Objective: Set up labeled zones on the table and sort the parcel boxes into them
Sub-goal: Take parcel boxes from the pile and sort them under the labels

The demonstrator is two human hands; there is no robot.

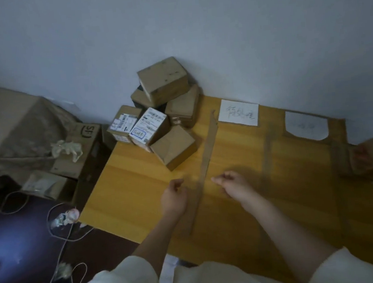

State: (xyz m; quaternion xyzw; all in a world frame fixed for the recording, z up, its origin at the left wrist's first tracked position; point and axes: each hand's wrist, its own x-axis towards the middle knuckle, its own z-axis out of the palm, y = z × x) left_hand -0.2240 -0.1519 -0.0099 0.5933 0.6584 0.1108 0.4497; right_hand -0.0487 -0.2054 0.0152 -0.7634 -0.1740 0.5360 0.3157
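While the parcel boxes (pixel 156 112) sit heaped at the far left corner of the surface (pixel 122 192), both hands hover over the near end of a cardboard strip (pixel 205 160) that marks a zone edge: the left hand (pixel 174 194) and the right hand (pixel 232 182) have loosely curled fingers and seem to hold nothing, though blur makes that uncertain. Farther right lie a written label (pixel 238 112), a second strip (pixel 267 150) and another label (pixel 306 127). A careless nudge could skew the loose strip, and the stacked pile could topple when a box is pulled out.
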